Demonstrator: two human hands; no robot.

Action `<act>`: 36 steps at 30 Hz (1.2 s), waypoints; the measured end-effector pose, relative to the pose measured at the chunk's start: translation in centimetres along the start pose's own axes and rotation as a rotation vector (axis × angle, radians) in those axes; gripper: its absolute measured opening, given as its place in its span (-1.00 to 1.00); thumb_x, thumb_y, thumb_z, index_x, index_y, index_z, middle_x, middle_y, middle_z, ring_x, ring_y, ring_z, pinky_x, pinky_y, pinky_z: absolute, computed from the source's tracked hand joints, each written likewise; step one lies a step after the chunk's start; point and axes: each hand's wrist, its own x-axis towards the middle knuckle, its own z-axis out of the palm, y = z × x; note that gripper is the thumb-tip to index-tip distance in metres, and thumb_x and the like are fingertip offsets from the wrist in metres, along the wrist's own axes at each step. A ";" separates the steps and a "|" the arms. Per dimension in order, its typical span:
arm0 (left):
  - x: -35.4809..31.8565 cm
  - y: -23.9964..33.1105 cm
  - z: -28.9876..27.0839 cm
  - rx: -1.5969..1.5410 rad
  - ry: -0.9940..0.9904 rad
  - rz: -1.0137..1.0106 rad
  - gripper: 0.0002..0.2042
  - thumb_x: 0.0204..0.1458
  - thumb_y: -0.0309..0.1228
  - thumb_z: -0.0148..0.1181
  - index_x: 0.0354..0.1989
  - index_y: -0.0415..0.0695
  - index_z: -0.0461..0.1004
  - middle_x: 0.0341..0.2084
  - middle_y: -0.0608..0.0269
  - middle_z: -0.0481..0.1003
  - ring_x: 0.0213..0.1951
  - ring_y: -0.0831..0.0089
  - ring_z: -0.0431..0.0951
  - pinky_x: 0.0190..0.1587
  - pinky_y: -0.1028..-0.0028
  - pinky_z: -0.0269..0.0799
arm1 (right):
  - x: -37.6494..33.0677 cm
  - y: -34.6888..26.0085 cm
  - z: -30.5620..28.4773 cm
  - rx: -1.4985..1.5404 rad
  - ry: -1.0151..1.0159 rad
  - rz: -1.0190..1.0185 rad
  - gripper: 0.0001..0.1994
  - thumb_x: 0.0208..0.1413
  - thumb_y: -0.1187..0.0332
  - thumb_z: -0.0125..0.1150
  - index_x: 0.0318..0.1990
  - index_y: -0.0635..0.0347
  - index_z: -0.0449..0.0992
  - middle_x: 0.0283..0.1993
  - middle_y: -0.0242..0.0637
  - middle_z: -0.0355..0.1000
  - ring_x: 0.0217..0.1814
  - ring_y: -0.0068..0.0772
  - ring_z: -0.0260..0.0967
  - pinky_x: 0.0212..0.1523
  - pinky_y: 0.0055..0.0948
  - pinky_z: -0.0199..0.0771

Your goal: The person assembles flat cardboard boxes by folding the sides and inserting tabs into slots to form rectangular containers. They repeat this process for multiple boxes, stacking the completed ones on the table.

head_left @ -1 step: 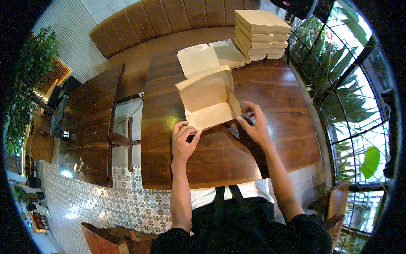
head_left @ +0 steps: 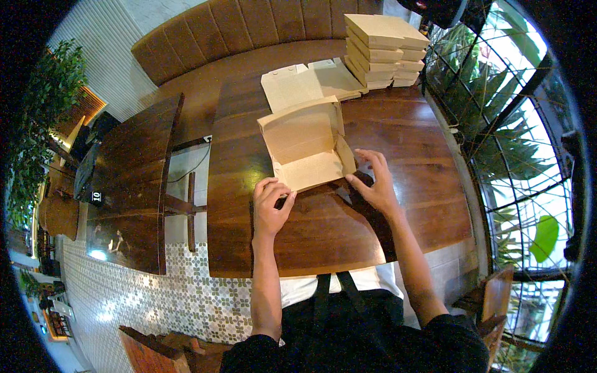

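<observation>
Half-folded kraft box (head_left: 308,146) on the brown tabletop (head_left: 404,205), just ahead of both hands, lid part tilted up and away toward the bench (head_left: 249,37). Long axis of the box running roughly left to right, slightly turned, with the near edge facing the body.

Left hand (head_left: 270,205) at the near left corner of the box, fingers curled and pressing on the front edge; grip half clenched, thumb and fingertips seeming to pinch the low front flap, though the contact itself partly hidden by the knuckles. Right hand (head_left: 373,180) at the near right corner, fingers spread and bent, tips touching the right side wall near the corner; grip not closed around anything, more a light hold on the cardboard edge.

Box lying forward of both hands, between them and slightly to the left of the body middle. Both hands about equally close, each touching its own corner; left hand a little lower in the picture, right hand a little further forward.

Further away, flat unfolded blanks (head_left: 292,87) lying just behind the box, touching or nearly so. Beyond these, at the far right of the tabletop, a stack of finished boxes (head_left: 382,50). Second dark table (head_left: 134,186) to the left, well apart, over a patterned tile floor (head_left: 155,298).
</observation>
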 end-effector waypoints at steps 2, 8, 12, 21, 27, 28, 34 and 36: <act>0.0 0.1 0.0 -0.012 0.005 -0.026 -0.87 -0.01 -0.42 0.50 -0.39 -0.11 0.62 -0.06 0.22 0.60 0.14 0.11 0.48 0.29 0.15 0.32 | -0.1 -0.3 -0.4 -0.161 -0.009 -0.213 -0.50 0.11 0.25 0.52 0.21 0.08 0.52 0.23 -0.12 0.41 0.42 -0.06 0.24 0.41 -0.12 0.28; 0.6 0.3 0.7 -0.007 0.047 -0.028 -0.78 0.01 -0.38 0.52 -0.26 -0.14 0.60 0.05 0.17 0.51 0.15 0.10 0.43 0.24 0.14 0.35 | 1.4 1.8 0.7 -0.187 -0.230 -0.260 -0.71 0.17 0.23 0.45 0.02 0.01 0.66 0.41 -0.08 0.33 0.52 0.13 0.16 0.45 -0.02 0.25; 0.7 0.1 1.2 -0.003 0.108 -0.069 -0.68 -0.01 -0.35 0.56 -0.14 -0.12 0.57 0.02 0.18 0.50 0.14 0.11 0.43 0.21 0.14 0.37 | 1.8 2.8 2.1 -0.012 -0.280 -0.087 -0.72 0.23 0.21 0.37 0.03 0.06 0.65 0.37 0.01 0.36 0.43 0.19 0.27 0.40 -0.03 0.34; 0.5 -0.8 2.1 0.115 0.081 -0.001 -0.72 -0.14 -0.25 0.61 -0.36 -0.06 0.63 -0.15 0.27 0.55 0.07 0.14 0.43 0.21 0.15 0.33 | -0.5 -1.1 5.7 -0.321 -0.006 -0.433 -0.57 0.20 0.25 0.35 0.22 -0.01 0.52 0.38 -0.06 0.38 0.46 0.08 0.28 0.53 0.13 0.02; 0.8 -0.7 1.1 0.078 -0.006 0.031 -0.63 -0.10 -0.26 0.59 -0.16 -0.11 0.62 -0.12 0.25 0.55 0.13 0.13 0.41 0.22 0.15 0.34 | -0.2 -2.5 9.6 -0.045 -0.334 -0.576 -0.63 0.19 0.15 0.38 0.12 -0.05 0.58 0.10 -0.25 0.50 0.27 -0.17 0.41 0.43 0.07 0.12; 0.8 -0.6 0.8 0.061 -0.023 0.035 -0.61 -0.11 -0.28 0.60 -0.12 -0.10 0.61 -0.10 0.24 0.56 0.15 0.12 0.40 0.23 0.15 0.34 | 0.0 -2.4 9.7 -0.044 -0.349 -0.575 -0.64 0.18 0.12 0.39 0.09 -0.06 0.60 0.04 -0.29 0.52 0.22 -0.21 0.43 0.40 0.05 0.15; 0.5 0.0 0.4 0.011 -0.058 -0.011 -0.82 0.25 -0.34 0.23 -0.07 -0.13 0.63 -0.06 0.20 0.60 0.14 0.12 0.41 0.27 0.18 0.27 | -0.1 -1.9 9.1 -0.061 -0.251 -0.606 -0.75 0.09 0.21 0.49 -0.09 -0.02 0.69 -0.20 -0.37 0.49 0.03 -0.25 0.43 0.33 -0.07 0.15; 0.4 -0.1 0.6 0.042 -0.040 -0.072 -0.85 0.25 -0.39 0.22 -0.10 -0.12 0.64 -0.09 0.21 0.62 0.13 0.12 0.41 0.27 0.19 0.27 | -0.2 -1.9 9.0 -0.025 -0.248 -0.579 -0.79 0.08 0.26 0.49 -0.12 -0.01 0.70 -0.19 -0.36 0.50 0.01 -0.24 0.44 0.30 -0.09 0.19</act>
